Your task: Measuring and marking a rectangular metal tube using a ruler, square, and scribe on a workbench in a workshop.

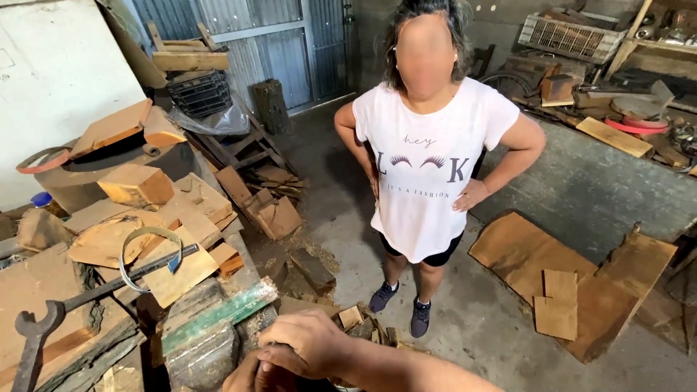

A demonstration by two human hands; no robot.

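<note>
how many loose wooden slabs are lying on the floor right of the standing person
3: a big brown slab, a dark angled slab at its right, and a small pale board on top. More may be hidden.

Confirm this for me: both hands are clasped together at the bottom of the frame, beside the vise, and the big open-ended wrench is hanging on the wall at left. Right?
Not quite. The head view shows the wrench lying flat on the cluttered workbench at left, not hanging on the wall. The rest holds: the right hand covers the left hand at the bottom edge, beside the vise.
</note>
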